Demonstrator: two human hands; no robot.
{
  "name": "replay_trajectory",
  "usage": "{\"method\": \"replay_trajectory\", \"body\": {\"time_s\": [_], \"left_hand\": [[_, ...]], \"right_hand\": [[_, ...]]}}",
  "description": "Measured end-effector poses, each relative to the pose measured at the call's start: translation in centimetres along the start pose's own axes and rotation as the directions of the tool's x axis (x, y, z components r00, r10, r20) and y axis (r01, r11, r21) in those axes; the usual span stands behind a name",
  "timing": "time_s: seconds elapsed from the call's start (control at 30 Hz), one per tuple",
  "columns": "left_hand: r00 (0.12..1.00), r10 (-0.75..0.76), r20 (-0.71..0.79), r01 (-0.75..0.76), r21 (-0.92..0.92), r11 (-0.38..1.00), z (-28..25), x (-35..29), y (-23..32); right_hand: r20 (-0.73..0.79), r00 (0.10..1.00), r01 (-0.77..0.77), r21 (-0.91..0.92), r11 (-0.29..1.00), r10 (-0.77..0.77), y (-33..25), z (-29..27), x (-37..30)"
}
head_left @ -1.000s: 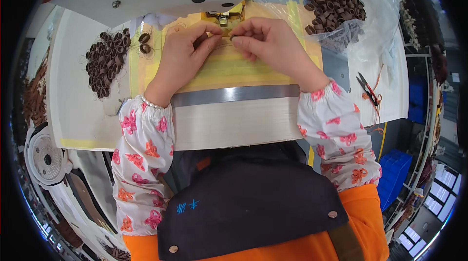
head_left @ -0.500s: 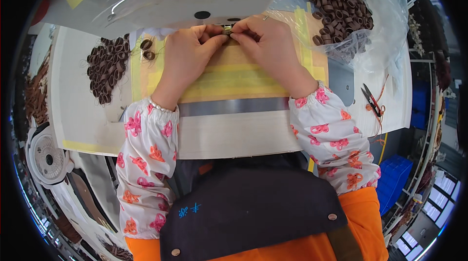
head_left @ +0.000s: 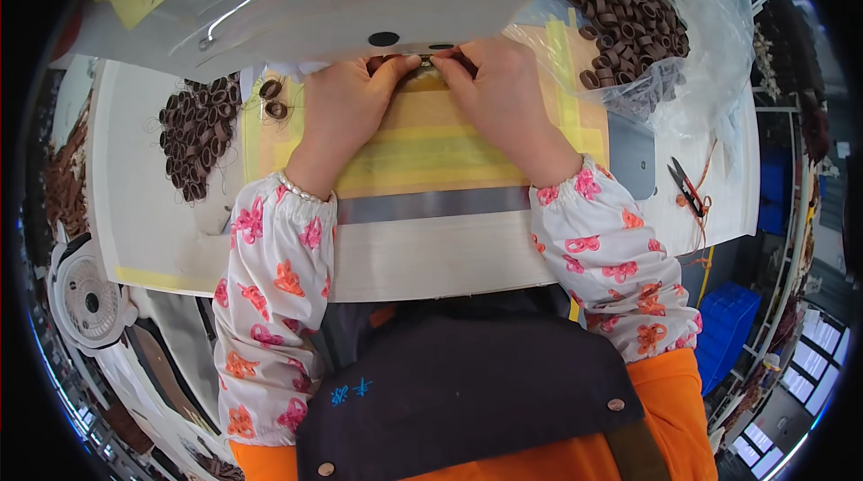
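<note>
My left hand (head_left: pixel 346 108) and my right hand (head_left: pixel 508 90) meet under the front of a glossy white machine (head_left: pixel 378 9), which looks like a sewing machine. Both are closed in a pinch, thumb against fingers, their tips a small gap apart beside a small metal part (head_left: pixel 428 61) of the machine. What the fingertips pinch is too small and hidden to make out. Left of my left hand, two brown loops (head_left: pixel 273 99) with loose threads lie by a larger pile of such loops (head_left: pixel 198 135).
Many brown rings (head_left: pixel 620 22) fill a clear plastic bag (head_left: pixel 710 58) at the back right. Black scissors (head_left: pixel 688 186) with orange cord lie near the right table edge. Yellow tape (head_left: pixel 431 157) covers the board between my forearms. A white fan (head_left: pixel 90 292) stands at the left.
My fingertips have shifted slightly, with the right ones now a little farther from the left. The view has tilted a little, so the machine body reaches lower in it.
</note>
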State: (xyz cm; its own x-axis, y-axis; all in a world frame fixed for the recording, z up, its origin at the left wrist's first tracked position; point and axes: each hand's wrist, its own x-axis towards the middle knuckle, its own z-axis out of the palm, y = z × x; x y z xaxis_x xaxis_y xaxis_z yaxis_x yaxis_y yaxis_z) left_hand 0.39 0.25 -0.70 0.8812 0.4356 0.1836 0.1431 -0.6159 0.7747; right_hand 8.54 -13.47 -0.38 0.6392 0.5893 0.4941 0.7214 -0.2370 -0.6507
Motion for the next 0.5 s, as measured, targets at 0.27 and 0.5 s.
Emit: {"method": "replay_trajectory", "body": {"time_s": [0.27,0.5], "left_hand": [[0.996,-0.002,0.087,0.002,-0.004,1.000,-0.6,0.2,-0.2],[0.990,-0.054,0.129,0.055,-0.007,0.998,-0.6,0.2,0.0]], "right_hand": [[0.013,1.000,-0.013,-0.004,1.000,0.013,0.0,0.1,-0.1],[0.050,0.998,-0.033,-0.046,0.998,0.035,-0.1,-0.2,-0.1]]}}
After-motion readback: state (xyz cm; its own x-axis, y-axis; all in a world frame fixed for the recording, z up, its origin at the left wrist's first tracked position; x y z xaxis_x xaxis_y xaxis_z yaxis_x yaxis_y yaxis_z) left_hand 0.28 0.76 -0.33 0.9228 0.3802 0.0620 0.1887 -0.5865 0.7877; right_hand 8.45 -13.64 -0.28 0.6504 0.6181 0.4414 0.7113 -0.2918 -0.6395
